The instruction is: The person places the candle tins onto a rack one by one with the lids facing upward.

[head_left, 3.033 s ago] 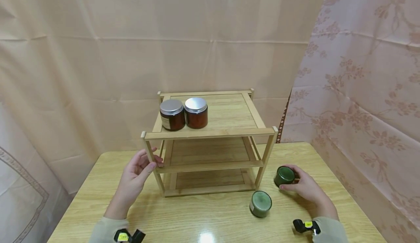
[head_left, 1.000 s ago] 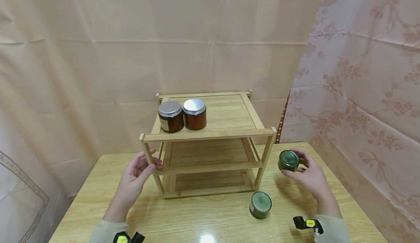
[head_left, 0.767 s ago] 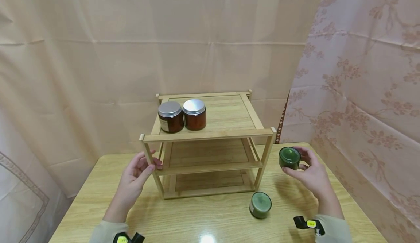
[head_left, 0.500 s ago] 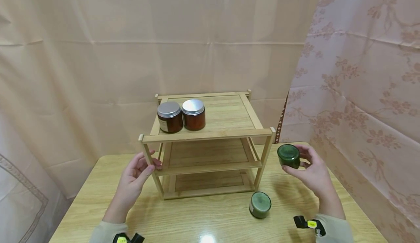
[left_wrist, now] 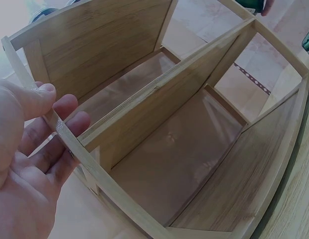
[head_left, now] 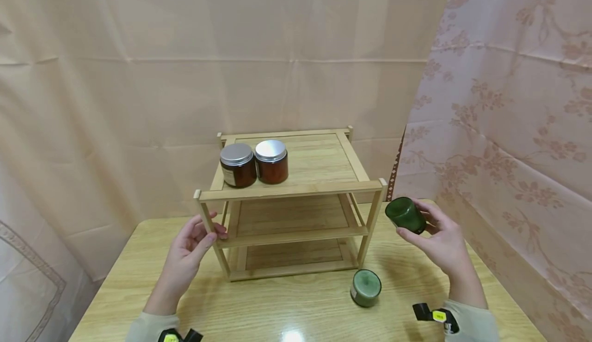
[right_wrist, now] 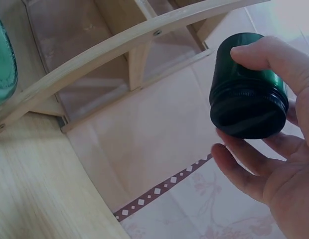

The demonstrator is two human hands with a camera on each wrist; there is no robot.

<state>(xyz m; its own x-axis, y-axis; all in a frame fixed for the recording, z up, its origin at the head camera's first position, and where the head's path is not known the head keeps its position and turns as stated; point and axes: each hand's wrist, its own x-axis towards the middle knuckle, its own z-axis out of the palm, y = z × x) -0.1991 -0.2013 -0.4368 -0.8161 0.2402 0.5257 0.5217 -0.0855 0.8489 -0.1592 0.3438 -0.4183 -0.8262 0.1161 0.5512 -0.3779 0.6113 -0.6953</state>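
A three-tier wooden rack stands on the table. My left hand grips its front left post, thumb on one side and fingers on the other. On the right, my right hand holds a dark green glass jar above the table, tilted on its side. In the right wrist view, the green jar's dark ribbed end faces the camera, with the thumb along its side. A second green jar, lighter, stands on the table by the rack's front right foot.
Two amber jars, one labelled and one beside it, with silver lids, stand side by side on the rack's top tier, at the left. Behind the table hangs a beige cloth; a flowered cloth hangs at the right.
My right hand has raised the dark green jar from near the tabletop and then tipped it over towards the left. The left hand stays on the post.
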